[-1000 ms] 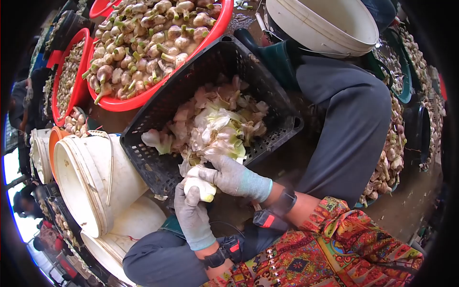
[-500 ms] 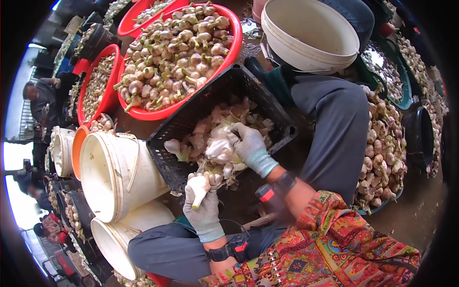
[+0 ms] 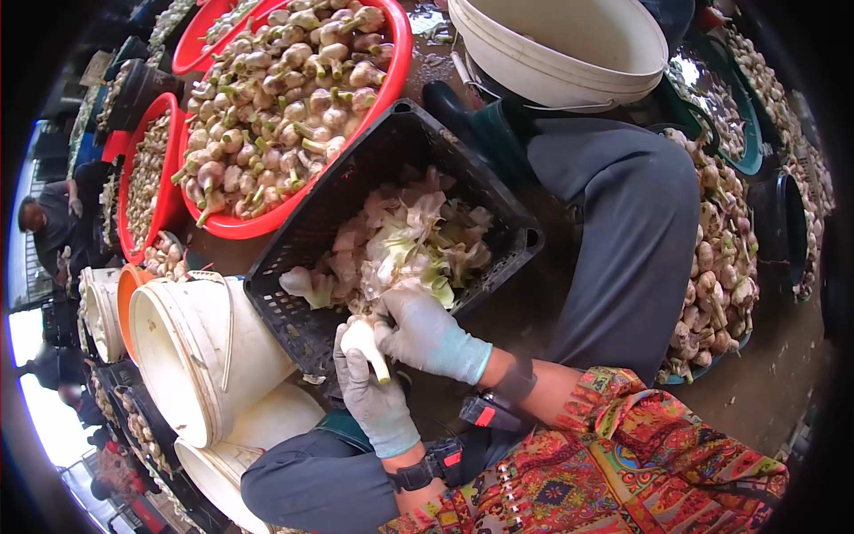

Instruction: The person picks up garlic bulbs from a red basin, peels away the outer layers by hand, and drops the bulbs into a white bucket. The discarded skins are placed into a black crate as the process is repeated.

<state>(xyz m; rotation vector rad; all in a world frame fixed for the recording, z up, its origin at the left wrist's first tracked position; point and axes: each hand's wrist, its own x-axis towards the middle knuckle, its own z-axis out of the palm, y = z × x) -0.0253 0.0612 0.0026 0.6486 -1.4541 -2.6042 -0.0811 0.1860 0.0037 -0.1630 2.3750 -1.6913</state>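
My left hand (image 3: 374, 396), in a grey glove with a light blue cuff, holds a white garlic bulb (image 3: 361, 336), its cut stem pointing down and to the right. Beside it, my right hand (image 3: 422, 331), gloved the same way, has its fingers bent against the bulb's root side; its fingertips are partly hidden. Both hands are at the near edge of a black plastic crate (image 3: 485, 169). Loose papery garlic skins (image 3: 400, 240), whitish and pale green, lie heaped inside the crate.
Beyond the crate stands a red tub (image 3: 398, 67) full of garlic bulbs. White buckets (image 3: 205, 356) are at the left, another white bucket (image 3: 569, 67) at the top. More garlic (image 3: 712, 276) lies at the right. A person (image 3: 55, 222) is at the far left.
My right hand has moved from the skins inside the crate down to the bulb in my left hand. The view has shifted, so the crate and tubs appear farther left.
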